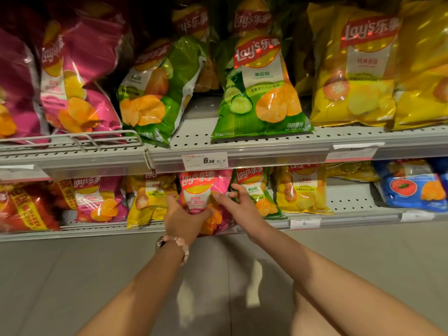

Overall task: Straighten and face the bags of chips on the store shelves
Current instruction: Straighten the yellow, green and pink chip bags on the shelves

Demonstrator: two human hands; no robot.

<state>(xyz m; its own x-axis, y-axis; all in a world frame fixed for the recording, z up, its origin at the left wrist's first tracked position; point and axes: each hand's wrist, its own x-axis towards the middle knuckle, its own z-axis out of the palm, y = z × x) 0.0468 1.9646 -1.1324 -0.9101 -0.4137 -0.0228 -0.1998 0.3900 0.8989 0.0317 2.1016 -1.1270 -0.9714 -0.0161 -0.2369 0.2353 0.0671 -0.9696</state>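
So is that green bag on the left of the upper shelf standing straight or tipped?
Tipped. The green bag leans with its logo slanted and its lower corner past the shelf edge.

"Lay's 乐事" stands in white on the red banner of the cucumber bag [260,88] on the upper shelf, with "黄瓜味" beneath it and "马铃薯片" at its lower corner. The same logo marks the yellow bag [361,69] and the pink bag [206,190] below. The price tag [204,161] on the shelf rail reads "6.50 元/袋".
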